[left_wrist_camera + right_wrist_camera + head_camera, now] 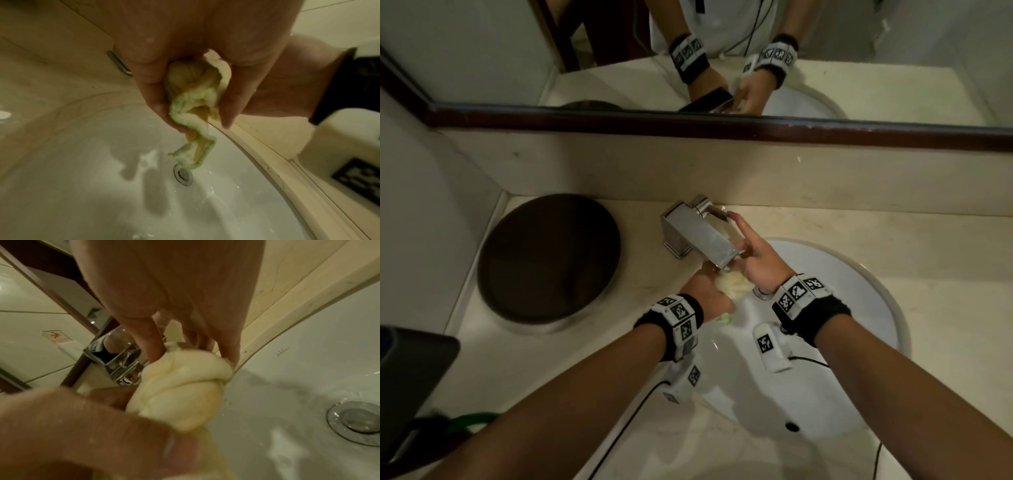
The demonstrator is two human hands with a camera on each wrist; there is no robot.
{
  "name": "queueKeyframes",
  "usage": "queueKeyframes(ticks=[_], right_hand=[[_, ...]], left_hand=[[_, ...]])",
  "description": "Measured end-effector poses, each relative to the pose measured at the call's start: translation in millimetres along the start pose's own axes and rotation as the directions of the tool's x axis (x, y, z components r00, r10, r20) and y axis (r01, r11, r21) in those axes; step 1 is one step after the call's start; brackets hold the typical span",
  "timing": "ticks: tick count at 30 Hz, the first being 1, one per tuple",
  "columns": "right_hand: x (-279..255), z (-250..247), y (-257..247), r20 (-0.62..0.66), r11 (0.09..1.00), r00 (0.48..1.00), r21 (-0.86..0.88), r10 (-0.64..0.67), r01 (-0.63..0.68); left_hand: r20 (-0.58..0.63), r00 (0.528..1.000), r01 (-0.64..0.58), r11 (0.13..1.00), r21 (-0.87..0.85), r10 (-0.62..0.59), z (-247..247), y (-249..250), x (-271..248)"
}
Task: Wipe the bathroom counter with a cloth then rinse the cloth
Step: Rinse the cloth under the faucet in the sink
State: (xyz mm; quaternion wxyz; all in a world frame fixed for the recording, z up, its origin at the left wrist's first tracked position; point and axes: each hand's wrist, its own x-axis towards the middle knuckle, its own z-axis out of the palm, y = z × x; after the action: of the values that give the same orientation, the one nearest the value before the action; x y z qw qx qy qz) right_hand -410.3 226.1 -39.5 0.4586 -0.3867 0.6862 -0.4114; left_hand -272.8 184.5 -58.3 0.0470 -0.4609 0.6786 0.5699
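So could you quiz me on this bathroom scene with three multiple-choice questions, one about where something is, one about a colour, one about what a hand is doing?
1. Where is the cloth?
A. Over the sink basin, below the faucet spout
B. Flat on the dark round lid
C. Hanging from the mirror frame

2. What colour is the cloth?
A. Dark blue
B. Pale yellow with a green edge
C. Red

3. What is the left hand doing?
A. Lying flat on the counter
B. Turning the faucet handle
C. Gripping the bunched cloth

Answers:
1 A: the head view shows the cloth under the faucet, above the white basin, and the left wrist view shows its tail hanging over the drain.
2 B: the left wrist view shows yellow fabric with green trim.
3 C: its fingers curl round the wad, while the right hand is by the spout with fingers on the wad.
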Motion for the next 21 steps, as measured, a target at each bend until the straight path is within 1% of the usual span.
queueKeyframes(ticks=[2,4,6,9,10,12,14,16,17,18,19,20,21], right_hand=[[-7.0,2.5,0.6,-0.03,1.0,0.999,0.008,0.03,-0.029],[-18.6,5.3,2.7,-0.085,0.996,0.994,0.06,0.064,-0.059],[-33.0,6.4,4.6,-0.14,0.987,0.986,0.143,0.088,-0.067],[-55.9,0.6,4.6,-0.205,0.952,0.967,0.294,0.149,-0.084],[-63.1,-3.1,4.6,-0.216,0.938,0.963,0.337,0.164,-0.084],[-76.7,-11.6,4.8,-0.212,0.916,0.963,0.396,0.164,-0.069],[-89.2,-18.5,2.2,-0.191,0.923,0.974,0.384,0.12,-0.039],[-100.0,-23.2,0.2,-0.155,0.946,0.986,0.325,0.054,-0.001],[-104.3,-25.2,1.7,-0.139,0.947,0.989,0.321,0.04,0.007],[-108.0,-27.2,3.2,-0.134,0.94,0.99,0.34,0.05,-0.002],[-110.6,-29.5,5.1,-0.148,0.932,0.986,0.362,0.079,-0.021],[-112.0,-32.4,6.3,-0.175,0.921,0.977,0.387,0.118,-0.042],[-112.7,-36.2,7.8,-0.207,0.906,0.962,0.417,0.175,-0.075]], left_hand=[[0.018,1.0,0.0,0.998,-0.057,0.001,4.6,0.9,-4.3],[0.021,1.0,0.018,0.989,-0.148,-0.015,7.5,1.7,-9.6],[0.055,0.995,0.089,0.975,-0.202,-0.079,9.4,4.9,-15.6],[0.192,0.972,0.191,0.929,-0.317,-0.134,14.9,13.9,-28.3],[0.244,0.959,0.224,0.907,-0.356,-0.141,17.9,16.6,-31.5],[0.363,0.92,0.292,0.879,-0.377,-0.15,23.3,22.5,-38.9],[0.454,0.876,0.339,0.878,-0.337,-0.164,26.0,28.9,-46.5],[0.481,0.854,0.361,0.892,-0.273,-0.198,28.9,33.5,-50.4],[0.468,0.857,0.357,0.904,-0.235,-0.217,31.5,35.4,-51.6],[0.444,0.869,0.332,0.923,-0.195,-0.219,34.7,37.4,-52.5],[0.399,0.893,0.285,0.948,-0.14,-0.21,38.2,41.0,-53.3],[0.344,0.921,0.217,0.974,-0.063,-0.182,41.9,46.4,-54.7],[0.289,0.948,0.126,0.991,0.05,-0.135,44.9,52.3,-55.9]])
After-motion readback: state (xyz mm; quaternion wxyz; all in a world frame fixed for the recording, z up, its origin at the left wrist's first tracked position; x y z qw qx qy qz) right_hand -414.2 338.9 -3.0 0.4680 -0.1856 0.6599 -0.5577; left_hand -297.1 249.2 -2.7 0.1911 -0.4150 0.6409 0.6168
